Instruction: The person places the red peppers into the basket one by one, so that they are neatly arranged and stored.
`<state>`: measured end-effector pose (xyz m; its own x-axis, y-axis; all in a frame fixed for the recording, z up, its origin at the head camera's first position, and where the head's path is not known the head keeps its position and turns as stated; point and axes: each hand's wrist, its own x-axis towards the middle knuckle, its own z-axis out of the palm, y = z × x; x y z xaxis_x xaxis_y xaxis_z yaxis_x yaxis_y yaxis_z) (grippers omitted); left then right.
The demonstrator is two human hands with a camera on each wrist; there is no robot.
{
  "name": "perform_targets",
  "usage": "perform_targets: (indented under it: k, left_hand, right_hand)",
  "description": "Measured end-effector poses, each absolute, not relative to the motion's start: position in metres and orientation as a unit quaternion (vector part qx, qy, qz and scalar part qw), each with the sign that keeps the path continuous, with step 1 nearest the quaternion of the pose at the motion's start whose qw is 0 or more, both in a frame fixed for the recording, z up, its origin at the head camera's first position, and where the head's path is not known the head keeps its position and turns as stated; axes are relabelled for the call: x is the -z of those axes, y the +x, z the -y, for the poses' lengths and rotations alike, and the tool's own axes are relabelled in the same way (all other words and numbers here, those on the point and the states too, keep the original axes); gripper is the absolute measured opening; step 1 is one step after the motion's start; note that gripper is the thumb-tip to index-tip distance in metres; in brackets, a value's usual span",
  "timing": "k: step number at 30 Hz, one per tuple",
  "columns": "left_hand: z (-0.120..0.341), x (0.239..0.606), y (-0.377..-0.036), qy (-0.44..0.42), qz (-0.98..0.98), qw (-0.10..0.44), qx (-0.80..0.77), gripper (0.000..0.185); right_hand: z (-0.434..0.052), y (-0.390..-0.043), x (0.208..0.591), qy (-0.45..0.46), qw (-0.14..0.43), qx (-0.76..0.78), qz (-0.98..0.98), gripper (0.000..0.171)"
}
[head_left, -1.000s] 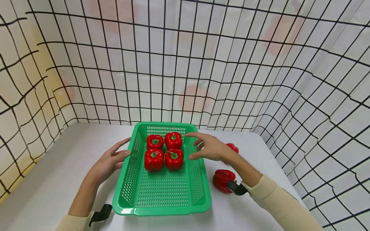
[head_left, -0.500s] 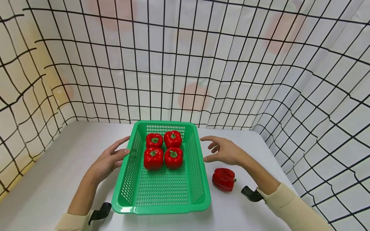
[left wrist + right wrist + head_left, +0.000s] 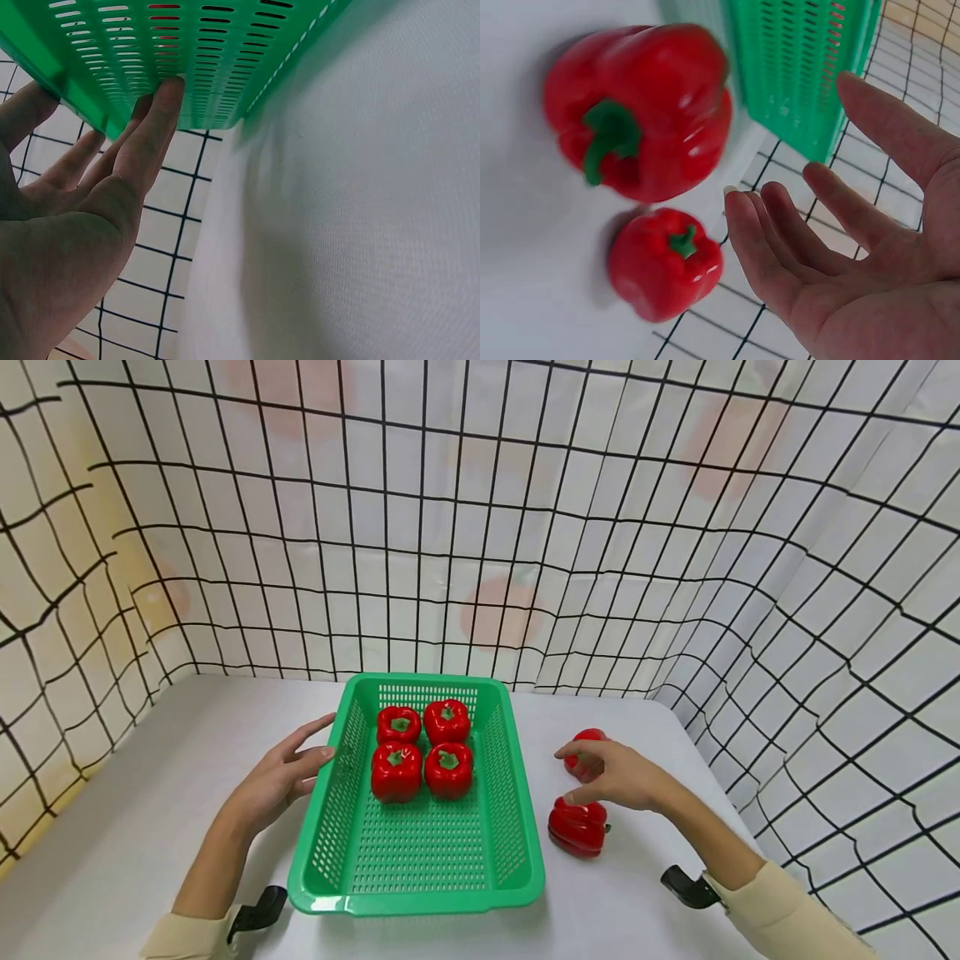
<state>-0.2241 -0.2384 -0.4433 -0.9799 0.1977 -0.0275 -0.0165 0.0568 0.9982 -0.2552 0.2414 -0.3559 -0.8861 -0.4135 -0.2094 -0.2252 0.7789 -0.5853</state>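
- The green basket (image 3: 420, 852) stands on the white surface (image 3: 150, 810) and serves as the landmark here
- Four red peppers sit upright in the far half of the basket, two by two: far-left pepper (image 3: 398, 725), far-right pepper (image 3: 447, 721), near-left pepper (image 3: 396, 771), near-right pepper (image 3: 448, 769); neighbours look to be touching
- The near half of the basket floor is bare mesh
- The left hand (image 3: 281, 777) lies against the basket's left wall, fingers (image 3: 154, 124) straight and relaxed, tips pressed on the perforated outer side just under the rim; it grasps nothing
- The right hand (image 3: 615, 772) hovers to the right of the basket, above the surface, fingers (image 3: 761, 240) loosely spread and released, holding nothing
- Two loose peppers lie right of the basket: the nearer pepper (image 3: 577, 827) just beside the basket's right wall, lying on its side, and the farther pepper (image 3: 583, 739) further back, partly hidden by the right hand
- The right hand is between these two, its fingertips close over the nearer pepper; whether they touch it cannot be told
- A checked cloth backdrop (image 3: 480, 527) rises behind the basket and along both sides
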Motion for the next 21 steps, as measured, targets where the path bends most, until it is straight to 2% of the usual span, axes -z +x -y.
perform_targets:
  k: [5,12,21]
  left_hand:
    - [0.238,0.443,-0.224,0.062,-0.724,0.078,-0.682,0.072]
    - [0.237,0.441,-0.223,0.064,-0.728,0.077,-0.679,0.072]
    - [0.237,0.443,-0.222,0.062,-0.727,0.08,-0.679,0.073]
  right_hand:
    - [-0.255,-0.249,0.361,-0.15,0.188,0.275,-0.931,0.073]
    - [-0.273,-0.237,0.374,-0.129,0.219,0.289,-0.923,0.067]
    - [-0.279,-0.232,0.395,-0.092,0.259,0.327,-0.904,0.085]
